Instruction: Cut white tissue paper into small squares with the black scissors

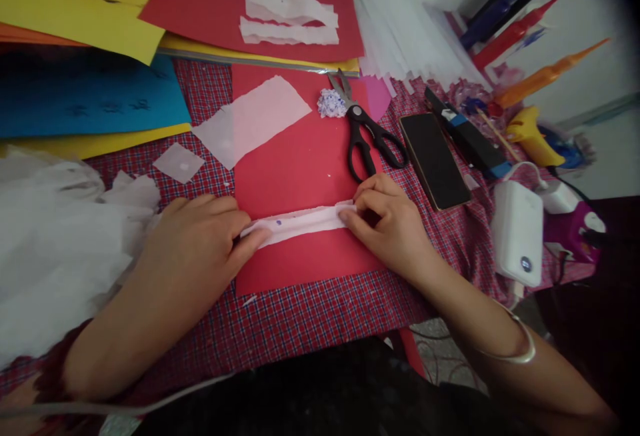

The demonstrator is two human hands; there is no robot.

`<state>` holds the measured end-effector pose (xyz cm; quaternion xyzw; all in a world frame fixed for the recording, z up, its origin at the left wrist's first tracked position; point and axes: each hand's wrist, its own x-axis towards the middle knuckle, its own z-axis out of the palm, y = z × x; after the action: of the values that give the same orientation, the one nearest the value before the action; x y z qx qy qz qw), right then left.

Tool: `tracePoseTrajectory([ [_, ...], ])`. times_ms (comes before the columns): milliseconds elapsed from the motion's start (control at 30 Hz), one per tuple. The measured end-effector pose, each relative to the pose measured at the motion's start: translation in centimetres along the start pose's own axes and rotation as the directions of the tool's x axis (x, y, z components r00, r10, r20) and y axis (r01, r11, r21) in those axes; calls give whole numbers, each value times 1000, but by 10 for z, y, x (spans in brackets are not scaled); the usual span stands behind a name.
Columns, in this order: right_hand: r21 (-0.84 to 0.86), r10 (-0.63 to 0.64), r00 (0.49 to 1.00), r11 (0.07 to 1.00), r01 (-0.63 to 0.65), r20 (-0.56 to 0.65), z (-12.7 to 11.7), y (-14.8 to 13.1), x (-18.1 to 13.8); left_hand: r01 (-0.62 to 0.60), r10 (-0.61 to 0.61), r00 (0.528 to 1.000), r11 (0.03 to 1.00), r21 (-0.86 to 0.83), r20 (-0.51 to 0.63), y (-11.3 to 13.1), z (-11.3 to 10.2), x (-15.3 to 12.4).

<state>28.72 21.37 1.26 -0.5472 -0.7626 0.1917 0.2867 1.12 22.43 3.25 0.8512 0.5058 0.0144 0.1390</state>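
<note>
A narrow folded strip of white tissue paper (305, 223) lies across a red paper sheet (300, 263). My left hand (210, 236) pinches its left end between thumb and fingers. At the other end, my right hand (387, 216) grips the strip the same way. Small purple spots show near the strip's left part. Beyond the strip, a larger white tissue piece (273, 116) rests partly on the red sheet. Black-handled scissors (356, 113) lie with blades apart, beside a small clump of white and purple bits (331, 103).
Crumpled white tissue (55, 236) is heaped at left. Coloured papers (90, 96) and torn strips (289, 29) lie at the back. To the right are a phone (435, 159), a box cutter (470, 136), a white power bank (517, 229) and pointed tubes (550, 79). Checked cloth (310, 309) covers the table.
</note>
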Motion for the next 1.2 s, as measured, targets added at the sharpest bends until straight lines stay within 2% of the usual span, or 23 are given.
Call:
tracePoseTrajectory([
  [200, -80, 51, 997, 996, -46, 61, -3, -1, 0, 80, -85, 995, 992, -99, -51, 0, -2, 4],
  [433, 13, 18, 996, 1000, -19, 82, -4, 0, 0, -1, -12, 995, 991, -132, -97, -2, -3, 7],
  [600, -2, 18, 995, 1000, -18, 97, -4, 1, 0, -29, 17, 997, 986, -163, -73, -8, -5, 7],
  [800, 9, -46, 992, 999, 45, 116, -2, 4, 3, -101, 95, 994, 988, -119, -51, -10, -9, 6],
  [967, 151, -105, 993, 984, 95, 62, -1, 1, 2, -132, 130, 991, 991, -33, -40, -5, -12, 2],
  [1100, 374, -50, 997, 927, 22, 66, 0, -10, 4, -135, 135, 990, 991, 2, -51, -3, -11, 1],
  [1200, 429, -37, 998, 903, 14, 46, -2, -23, 13, -154, 154, 988, 988, -4, -27, -3, -12, 2],
])
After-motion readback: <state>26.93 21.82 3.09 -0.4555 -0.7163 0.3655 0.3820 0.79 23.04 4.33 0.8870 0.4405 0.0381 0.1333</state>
